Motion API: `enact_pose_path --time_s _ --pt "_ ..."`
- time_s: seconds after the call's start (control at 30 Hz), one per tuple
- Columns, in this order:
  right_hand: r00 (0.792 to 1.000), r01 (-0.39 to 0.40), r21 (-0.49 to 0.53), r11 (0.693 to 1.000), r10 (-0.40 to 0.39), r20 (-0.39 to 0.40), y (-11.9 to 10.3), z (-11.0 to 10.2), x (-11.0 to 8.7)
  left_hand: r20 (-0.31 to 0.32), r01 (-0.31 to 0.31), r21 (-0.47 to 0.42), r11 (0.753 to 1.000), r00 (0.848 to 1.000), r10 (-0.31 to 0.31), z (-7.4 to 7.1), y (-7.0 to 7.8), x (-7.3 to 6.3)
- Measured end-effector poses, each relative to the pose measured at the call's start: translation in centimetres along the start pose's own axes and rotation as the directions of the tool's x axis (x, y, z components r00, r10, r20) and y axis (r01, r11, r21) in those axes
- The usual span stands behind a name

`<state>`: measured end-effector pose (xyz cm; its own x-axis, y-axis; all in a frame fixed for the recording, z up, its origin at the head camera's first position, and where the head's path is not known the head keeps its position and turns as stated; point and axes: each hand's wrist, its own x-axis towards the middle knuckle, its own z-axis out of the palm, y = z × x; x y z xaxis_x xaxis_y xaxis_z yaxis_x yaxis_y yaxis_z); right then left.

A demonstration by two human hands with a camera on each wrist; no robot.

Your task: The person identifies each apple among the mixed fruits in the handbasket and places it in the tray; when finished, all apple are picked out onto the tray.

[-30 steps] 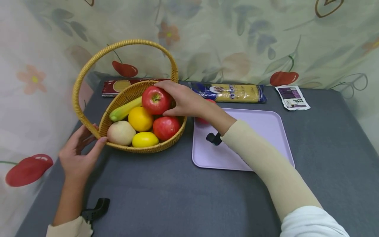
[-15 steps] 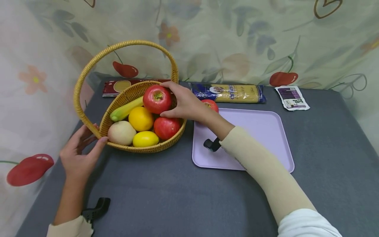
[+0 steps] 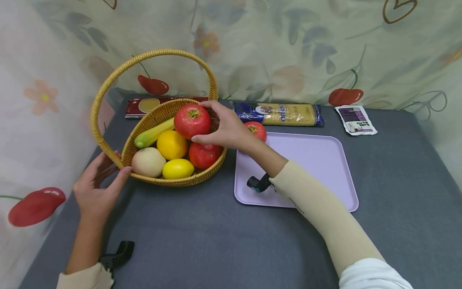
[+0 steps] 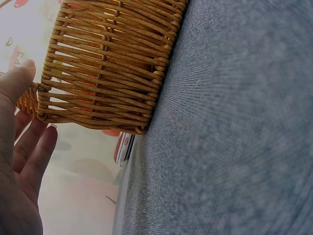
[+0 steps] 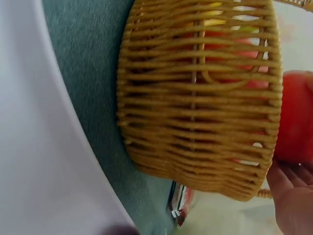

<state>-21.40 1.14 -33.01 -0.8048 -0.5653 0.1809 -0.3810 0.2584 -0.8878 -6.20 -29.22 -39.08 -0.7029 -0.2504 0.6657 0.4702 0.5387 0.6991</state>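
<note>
A wicker basket (image 3: 173, 182) with a tall arched handle stands at the left of the table, filled with fruit and vegetables. My left hand (image 3: 95, 188) holds its left rim near the handle's base, thumb in front and fingers behind. On top of the pile at the right is a red apple (image 3: 192, 121). My right hand (image 3: 231, 126) has its thumb below the apple and its fingers curved behind it; part of the fingers is hidden. Around it lie a round red fruit (image 3: 205, 155), an orange (image 3: 172, 145), a lemon (image 3: 178, 169), a pale round fruit (image 3: 148, 162) and a long green vegetable (image 3: 151, 133).
Right of the basket lies a lilac tray (image 3: 314, 172), partly under my right forearm. Another red fruit (image 3: 257, 130) sits at its far left corner. Along the back are a dark red packet (image 3: 135, 108), a pasta packet (image 3: 288, 114) and a small white-and-purple sachet (image 3: 356, 120).
The apple has turned a little, its stem end tipping away. My right fingers have slid slightly right along its back and the thumb slightly left. My left hand stays on the basket.
</note>
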Motion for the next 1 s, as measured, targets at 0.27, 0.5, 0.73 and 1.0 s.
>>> enact_pose_path --time_s 0.27,0.5,0.73,1.0 --pt "1.0 -0.021 0.044 0.999 0.021 -0.008 -0.6 0.3 -0.7 0.001 -0.006 0.009 1.0 1.0 0.006 -0.1 -0.1 -0.1" --pt "0.999 -0.029 0.1 0.995 0.032 -0.028 -0.9 0.2 -1.5 0.008 -0.006 -0.004 1.0 1.0 0.006 0.1 1.0 0.2" --pt "0.998 -0.048 0.125 0.991 0.052 -0.025 -0.9 0.4 -2.3 0.004 -0.005 0.001 1.0 1.0 0.005 0.0 0.4 0.1" --pt "0.998 -0.057 0.163 0.985 0.062 -0.028 -1.1 0.5 -3.3 0.003 -0.013 -0.015 1.0 1.0 0.013 0.1 1.3 0.2"
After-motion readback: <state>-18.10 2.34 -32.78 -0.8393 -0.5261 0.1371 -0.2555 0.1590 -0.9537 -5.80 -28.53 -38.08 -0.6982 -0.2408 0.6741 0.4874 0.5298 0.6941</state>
